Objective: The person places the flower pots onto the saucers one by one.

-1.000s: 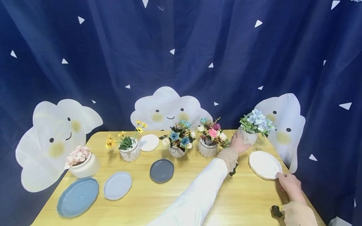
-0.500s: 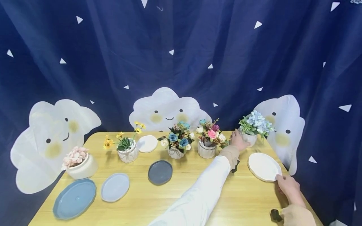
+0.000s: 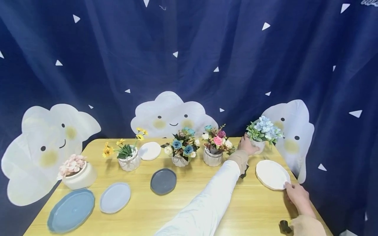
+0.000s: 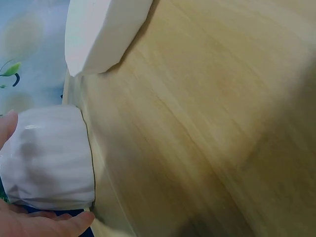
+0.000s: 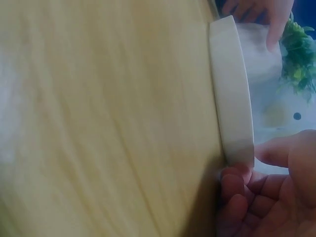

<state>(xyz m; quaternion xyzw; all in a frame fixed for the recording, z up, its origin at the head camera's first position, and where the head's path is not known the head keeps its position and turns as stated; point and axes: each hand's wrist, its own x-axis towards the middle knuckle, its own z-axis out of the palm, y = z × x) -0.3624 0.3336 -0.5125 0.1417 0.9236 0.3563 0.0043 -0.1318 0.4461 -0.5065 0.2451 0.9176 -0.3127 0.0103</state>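
My left hand (image 3: pixel 248 146) grips a white flowerpot (image 3: pixel 259 146) holding blue artificial flowers (image 3: pixel 265 127), at the far right of the table. In the left wrist view, thumb and fingers lie on either side of the ribbed pot (image 4: pixel 52 158). Nearer to me, my right hand (image 3: pixel 298 195) pinches the rim of a white plate (image 3: pixel 272 174) between thumb and fingers. The right wrist view shows the plate's side wall (image 5: pixel 232 94) close over the wood, with the right hand (image 5: pixel 271 192) at its near end.
Other potted flowers stand along the back: pink and purple (image 3: pixel 213 158), blue and cream (image 3: pixel 180 160), yellow (image 3: pixel 130 160). A pale pink one (image 3: pixel 79 177) is at left. A white disc (image 3: pixel 150 151), dark grey plate (image 3: pixel 163 181), pale blue plate (image 3: pixel 115 197) and blue oval plate (image 3: pixel 71 211) lie about.
The whole head view has drifted, so the table and everything on it sit slightly further left. Both hands keep their hold on the flowerpot and the plate.
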